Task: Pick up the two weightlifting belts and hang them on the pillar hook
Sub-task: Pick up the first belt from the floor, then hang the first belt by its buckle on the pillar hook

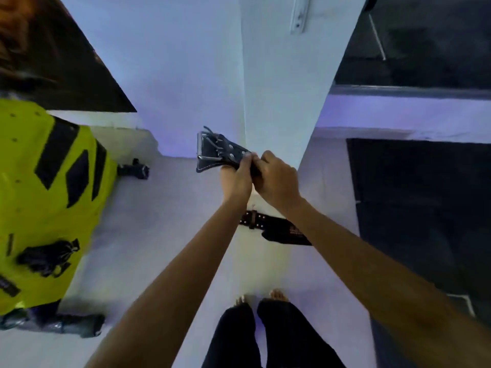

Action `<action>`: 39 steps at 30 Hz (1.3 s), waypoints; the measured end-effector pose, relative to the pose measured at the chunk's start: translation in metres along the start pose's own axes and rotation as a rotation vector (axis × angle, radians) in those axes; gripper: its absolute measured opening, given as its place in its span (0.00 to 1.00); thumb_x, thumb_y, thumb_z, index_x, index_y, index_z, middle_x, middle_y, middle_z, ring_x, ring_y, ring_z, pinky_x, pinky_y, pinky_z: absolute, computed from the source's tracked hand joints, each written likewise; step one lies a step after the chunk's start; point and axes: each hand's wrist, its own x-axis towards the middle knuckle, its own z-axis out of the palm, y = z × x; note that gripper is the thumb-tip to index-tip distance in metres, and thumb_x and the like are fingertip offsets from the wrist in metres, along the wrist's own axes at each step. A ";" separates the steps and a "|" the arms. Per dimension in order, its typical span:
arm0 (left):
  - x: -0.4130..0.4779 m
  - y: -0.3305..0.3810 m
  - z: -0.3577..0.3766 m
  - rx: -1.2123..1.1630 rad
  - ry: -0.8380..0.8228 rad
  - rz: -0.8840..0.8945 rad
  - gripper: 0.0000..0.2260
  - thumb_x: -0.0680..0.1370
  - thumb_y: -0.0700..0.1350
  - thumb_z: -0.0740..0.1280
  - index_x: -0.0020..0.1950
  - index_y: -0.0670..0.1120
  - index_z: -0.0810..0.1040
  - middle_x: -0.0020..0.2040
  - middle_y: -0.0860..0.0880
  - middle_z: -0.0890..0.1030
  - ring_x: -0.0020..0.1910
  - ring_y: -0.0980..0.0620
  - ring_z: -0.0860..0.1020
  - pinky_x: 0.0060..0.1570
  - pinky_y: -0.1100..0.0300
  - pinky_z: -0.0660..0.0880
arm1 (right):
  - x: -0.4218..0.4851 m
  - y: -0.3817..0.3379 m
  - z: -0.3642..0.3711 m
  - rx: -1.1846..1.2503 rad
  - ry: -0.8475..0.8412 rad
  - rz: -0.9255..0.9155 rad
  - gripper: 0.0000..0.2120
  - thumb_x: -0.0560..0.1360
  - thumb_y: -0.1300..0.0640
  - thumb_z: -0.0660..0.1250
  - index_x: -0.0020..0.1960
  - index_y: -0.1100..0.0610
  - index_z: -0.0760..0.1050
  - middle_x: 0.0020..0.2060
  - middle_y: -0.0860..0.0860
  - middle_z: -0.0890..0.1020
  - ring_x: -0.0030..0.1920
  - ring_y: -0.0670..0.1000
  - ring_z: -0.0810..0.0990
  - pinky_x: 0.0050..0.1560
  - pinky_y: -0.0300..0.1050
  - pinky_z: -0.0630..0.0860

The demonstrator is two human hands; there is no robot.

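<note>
Both hands hold a dark weightlifting belt (220,152) up in front of the white pillar (279,83); its metal buckle end sticks out to the left. My left hand (236,176) grips it from below and my right hand (276,179) pinches it from the right. A second, brown studded belt (268,224) lies on the pale floor below my arms, at the pillar's foot, partly hidden by my right forearm. A white metal bracket (299,17) is fixed high on the pillar; whether it is the hook I cannot tell.
A big yellow padded piece of gym equipment (47,195) with black straps fills the left side. A small dark dumbbell (135,170) lies on the floor beside it. Black rubber mats (419,208) cover the floor at the right. My bare feet (263,297) stand near the pillar.
</note>
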 end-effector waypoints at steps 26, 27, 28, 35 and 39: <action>-0.097 0.197 -0.049 -0.003 -0.177 0.452 0.15 0.75 0.53 0.72 0.34 0.45 0.81 0.31 0.47 0.82 0.31 0.49 0.79 0.36 0.59 0.78 | -0.029 -0.071 -0.132 1.182 -0.268 0.338 0.08 0.72 0.67 0.73 0.50 0.70 0.81 0.35 0.50 0.85 0.37 0.44 0.83 0.44 0.36 0.79; -0.095 0.199 -0.050 -0.033 -0.185 0.441 0.14 0.75 0.52 0.72 0.34 0.45 0.82 0.30 0.49 0.82 0.30 0.51 0.80 0.35 0.60 0.78 | -0.018 -0.073 -0.138 1.160 -0.268 0.304 0.07 0.72 0.65 0.73 0.47 0.69 0.81 0.35 0.54 0.85 0.37 0.47 0.83 0.45 0.40 0.79; -0.091 0.199 -0.050 -0.060 -0.188 0.425 0.13 0.75 0.51 0.72 0.36 0.45 0.82 0.31 0.49 0.82 0.30 0.51 0.80 0.36 0.59 0.78 | -0.006 -0.076 -0.145 1.150 -0.258 0.271 0.07 0.72 0.64 0.74 0.44 0.69 0.81 0.35 0.58 0.84 0.38 0.48 0.82 0.46 0.45 0.80; -0.073 0.200 -0.051 -0.191 -0.408 0.463 0.03 0.79 0.40 0.67 0.52 0.44 0.79 0.46 0.45 0.83 0.44 0.51 0.84 0.51 0.56 0.80 | 0.070 -0.087 -0.193 1.297 -0.068 0.320 0.11 0.74 0.59 0.73 0.50 0.67 0.82 0.49 0.67 0.84 0.48 0.60 0.85 0.55 0.61 0.81; -0.060 0.168 -0.056 -0.072 -0.519 0.454 0.12 0.78 0.36 0.68 0.61 0.45 0.78 0.52 0.47 0.83 0.50 0.51 0.83 0.54 0.52 0.79 | 0.091 -0.087 -0.204 1.279 0.055 0.344 0.08 0.73 0.60 0.73 0.49 0.63 0.83 0.44 0.59 0.86 0.44 0.57 0.85 0.54 0.59 0.82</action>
